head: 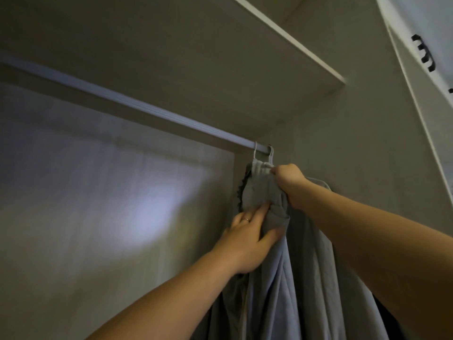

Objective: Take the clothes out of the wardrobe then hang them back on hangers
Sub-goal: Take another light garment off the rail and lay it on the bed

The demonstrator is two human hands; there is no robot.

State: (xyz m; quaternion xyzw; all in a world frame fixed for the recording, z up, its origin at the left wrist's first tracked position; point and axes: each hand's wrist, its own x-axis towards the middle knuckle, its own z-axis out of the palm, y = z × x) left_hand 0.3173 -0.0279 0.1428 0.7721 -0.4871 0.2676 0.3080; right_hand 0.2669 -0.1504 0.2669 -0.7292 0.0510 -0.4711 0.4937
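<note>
Right hand (291, 185) clenches a pale grey fabric garment's (282, 278) top, left hand (250, 239) pinches its folds below white hanger hooks (263, 154) on the silver rail (122, 99); most hanging seemingly remains.

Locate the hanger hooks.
Head view, right of centre: hanger hooks hang on the rail at its far right end, just above the right hand gripping the grey garment.

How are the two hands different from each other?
The right hand is higher, just under the hanger hooks; the left hand is lower down. The right hand is a tight fist; the left hand's fingers are looser, thumb apart. The left hand wears a ring; the right hand shows none. Both hold the grey garment.
</note>
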